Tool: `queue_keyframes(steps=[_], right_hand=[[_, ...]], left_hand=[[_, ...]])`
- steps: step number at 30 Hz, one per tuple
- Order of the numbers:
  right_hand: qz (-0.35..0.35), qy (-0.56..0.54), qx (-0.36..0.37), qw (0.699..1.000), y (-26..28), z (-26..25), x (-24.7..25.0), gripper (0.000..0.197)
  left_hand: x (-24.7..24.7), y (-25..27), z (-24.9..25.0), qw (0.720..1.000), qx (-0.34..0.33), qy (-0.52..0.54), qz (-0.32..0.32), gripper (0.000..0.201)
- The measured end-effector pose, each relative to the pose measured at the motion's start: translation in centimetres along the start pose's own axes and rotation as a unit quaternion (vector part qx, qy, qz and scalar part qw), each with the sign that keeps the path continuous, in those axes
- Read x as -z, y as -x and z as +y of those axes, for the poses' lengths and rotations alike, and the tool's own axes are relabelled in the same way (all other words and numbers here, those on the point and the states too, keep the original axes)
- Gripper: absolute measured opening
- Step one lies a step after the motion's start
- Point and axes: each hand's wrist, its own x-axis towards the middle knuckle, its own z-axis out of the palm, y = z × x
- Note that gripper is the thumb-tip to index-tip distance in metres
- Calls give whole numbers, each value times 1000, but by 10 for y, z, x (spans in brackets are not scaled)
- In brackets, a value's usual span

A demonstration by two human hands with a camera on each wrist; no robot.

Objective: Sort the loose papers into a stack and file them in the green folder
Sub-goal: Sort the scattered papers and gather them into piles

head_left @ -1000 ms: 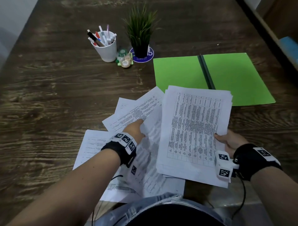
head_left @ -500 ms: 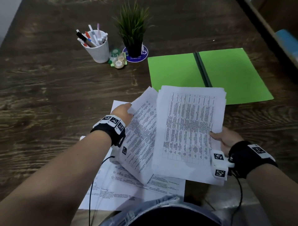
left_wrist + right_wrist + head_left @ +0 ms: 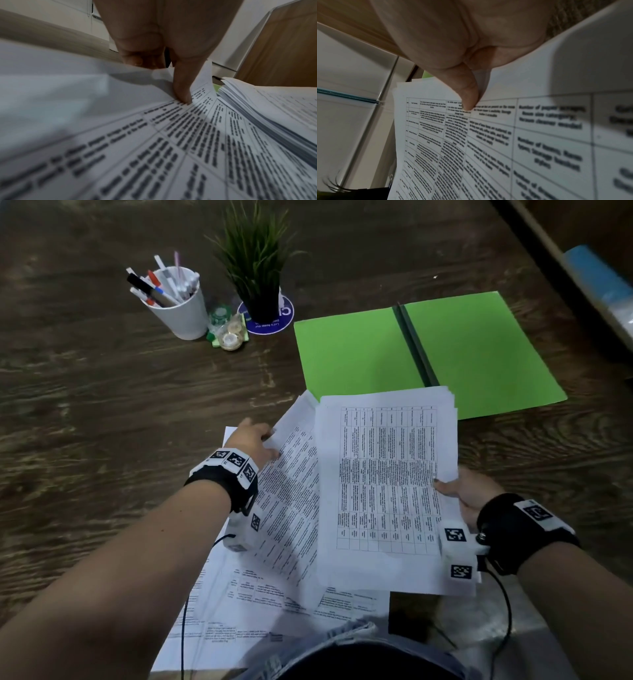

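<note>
My right hand (image 3: 460, 491) grips a thick stack of printed sheets (image 3: 383, 487) by its right edge, thumb on top (image 3: 469, 98), lifted above the desk. My left hand (image 3: 255, 440) pinches a loose printed sheet (image 3: 291, 491) at its upper left edge, thumb pressed on the print (image 3: 182, 93); this sheet slants in under the stack's left side (image 3: 257, 108). More loose papers (image 3: 239, 604) lie flat on the desk below. The green folder (image 3: 479, 350) lies open and flat beyond the stack, which overlaps its near edge.
A white cup of pens (image 3: 178, 302), a small potted plant (image 3: 257, 268) on a blue coaster and tape rolls (image 3: 229, 333) stand at the back left of the dark wooden desk (image 3: 102, 405). A shelf edge (image 3: 582, 268) runs along the right.
My left hand went from resting on the flat papers to pinching one sheet, lifted it and brought it in beside and under the stack. The right hand kept holding the stack.
</note>
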Motion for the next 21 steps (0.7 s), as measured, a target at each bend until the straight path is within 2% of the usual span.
queue_keyframes(steps=[2,7,9,11,12,14,15,17,18,21], right_hand=[[-1,-3,3,1000,1,-1,-1,43],[4,2,1,1000,9,-6,-4,44],[10,22,-2,1000,15,-11,-7,43],[10,46,20,999,16,-12,-7,47],[1,53,13,999,19,-14,-9,57],[-2,43,28,999,15,-10,-8,97],[-7,14,25,1000,17,-10,-8,96],[4,-24,11,1000,22,-12,-10,57],[4,-11,9,1000,28,-15,-12,47],[13,34,32,999,36,-17,-17,44]], left_hand=[[0,3,0,1000,-14,18,13,46],[2,18,-10,992,-16,99,75,14],[2,27,-19,985,-3,147,92,17],[2,35,-28,973,15,201,108,30],[1,40,-32,969,24,220,111,36],[0,48,-41,967,48,226,105,41],[-1,53,-46,972,58,206,99,39],[2,63,-55,979,78,165,96,35],[5,70,-60,977,88,164,107,35],[15,90,-75,961,100,195,169,32]])
